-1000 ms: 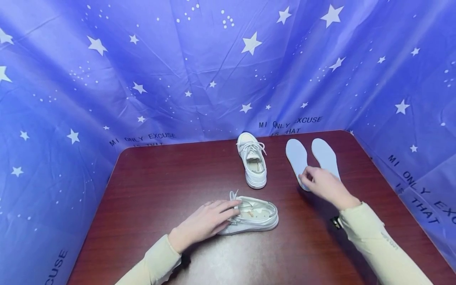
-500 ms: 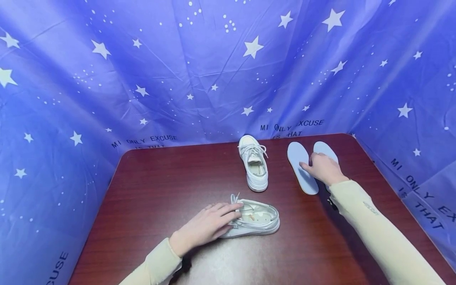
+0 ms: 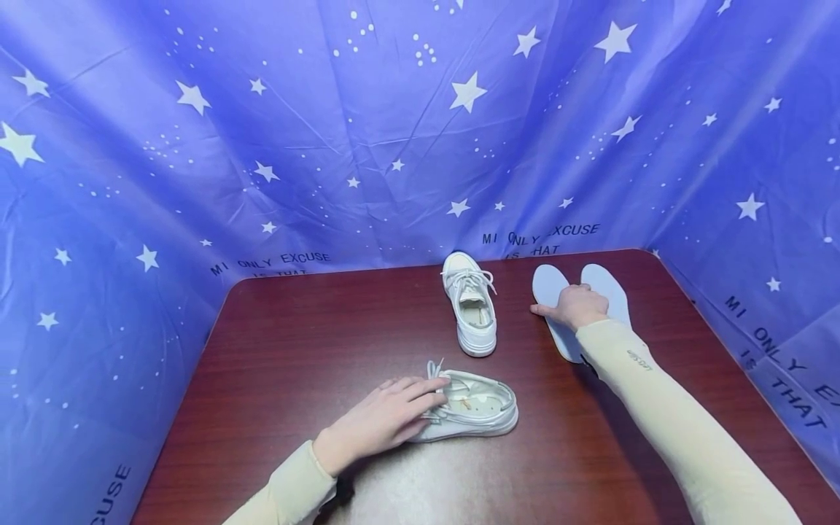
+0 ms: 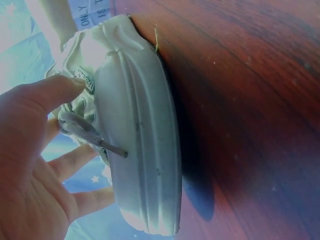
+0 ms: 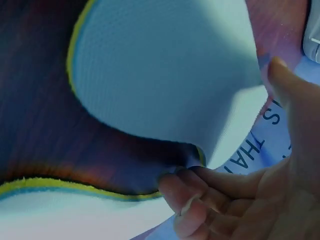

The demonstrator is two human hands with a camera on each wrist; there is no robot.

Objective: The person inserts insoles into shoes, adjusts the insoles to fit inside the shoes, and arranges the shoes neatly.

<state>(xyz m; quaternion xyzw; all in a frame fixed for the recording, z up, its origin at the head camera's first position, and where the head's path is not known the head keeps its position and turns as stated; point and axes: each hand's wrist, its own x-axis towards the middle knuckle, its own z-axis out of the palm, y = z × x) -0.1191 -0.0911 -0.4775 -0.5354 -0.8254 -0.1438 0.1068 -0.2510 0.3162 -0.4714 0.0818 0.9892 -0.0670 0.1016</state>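
Note:
A white lace-up shoe (image 3: pixel 482 419) lies near the middle of the table, its opening facing up and its heel to the right. My left hand (image 3: pixel 377 419) rests on its laced part, with fingers spread and fairly straight; in the left wrist view the thumb (image 4: pixel 70 90) touches the side by the eyelets. Two pale insoles lie at the back right. My right hand (image 3: pixel 577 306) spans the left insole (image 5: pixel 170 65), thumb stretched past one edge and fingers bent at the other. The right insole (image 3: pixel 610 292) lies beside it, partly hidden by hand and sleeve.
A second white shoe (image 3: pixel 474 313) stands behind the first, toe toward the back edge. Dark red wood forms the table (image 3: pixel 308 335). A blue star-printed curtain (image 3: pixel 367 131) hangs around its back and sides.
My right hand has moved from the insoles' near ends toward the back, then left over the left insole, with the thumb spreading outward. My left hand stays on the shoe.

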